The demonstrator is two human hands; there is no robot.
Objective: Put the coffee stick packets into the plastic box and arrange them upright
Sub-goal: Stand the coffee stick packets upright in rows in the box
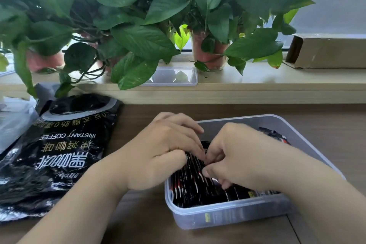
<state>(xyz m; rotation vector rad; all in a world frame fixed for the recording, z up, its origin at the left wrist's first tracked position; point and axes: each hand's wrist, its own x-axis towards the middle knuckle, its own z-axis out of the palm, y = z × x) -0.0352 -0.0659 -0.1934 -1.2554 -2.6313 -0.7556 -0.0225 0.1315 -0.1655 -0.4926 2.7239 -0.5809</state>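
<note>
Both hands were inside the translucent grey plastic box on the brown wooden desk. The left hand and the right hand curled their fingers around the black coffee stick packets, which stood packed in a row at the box's near end. A black instant-coffee bag lay to the left.

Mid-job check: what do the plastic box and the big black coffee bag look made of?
Plastic box: translucent greyish plastic, semi-matte; the coffee stick packets show dimly through its wall. Coffee bag: probably plastic film or foil laminate, glossy black; it crinkles and throws sharp highlights.
</note>
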